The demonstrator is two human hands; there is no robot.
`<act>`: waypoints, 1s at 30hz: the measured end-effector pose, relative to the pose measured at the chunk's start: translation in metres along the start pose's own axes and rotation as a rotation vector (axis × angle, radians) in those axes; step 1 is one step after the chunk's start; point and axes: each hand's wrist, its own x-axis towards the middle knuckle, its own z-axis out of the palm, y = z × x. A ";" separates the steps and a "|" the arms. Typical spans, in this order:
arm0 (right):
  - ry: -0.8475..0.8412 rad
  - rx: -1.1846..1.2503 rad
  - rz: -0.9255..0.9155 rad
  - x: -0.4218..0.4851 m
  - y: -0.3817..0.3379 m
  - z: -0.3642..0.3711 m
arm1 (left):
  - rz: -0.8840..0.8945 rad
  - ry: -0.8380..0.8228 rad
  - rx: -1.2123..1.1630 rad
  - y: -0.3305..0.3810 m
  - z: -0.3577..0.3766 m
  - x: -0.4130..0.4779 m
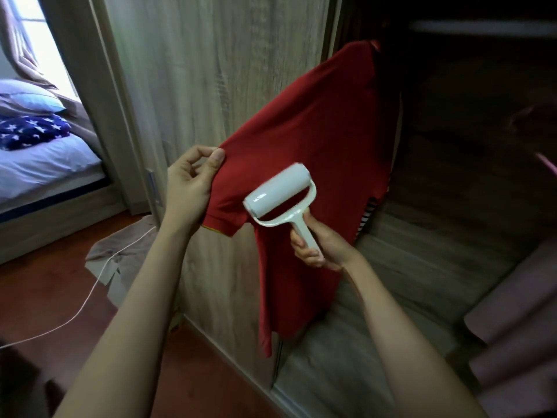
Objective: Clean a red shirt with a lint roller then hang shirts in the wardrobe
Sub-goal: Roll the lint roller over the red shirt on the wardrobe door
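A red shirt (319, 137) hangs at the open side of the wardrobe, its collar up in the dark. My left hand (193, 182) pinches the edge of its short sleeve and holds the sleeve stretched out to the left. My right hand (319, 245) grips the handle of a white lint roller (278, 193), whose drum lies on the sleeve cloth near the cuff. A striped garment (366, 215) peeks out behind the red shirt's right edge.
The wooden wardrobe door (211, 70) stands behind the sleeve; the dark wardrobe interior (470, 146) opens to the right, with pinkish folded cloth (518, 312) at lower right. A bed (45, 164) is at the left, and a white cable (90, 297) and brown cloth lie on the floor.
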 end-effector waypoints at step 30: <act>0.108 0.157 -0.251 0.022 -0.033 -0.001 | -0.115 -0.010 -0.221 0.001 -0.001 0.012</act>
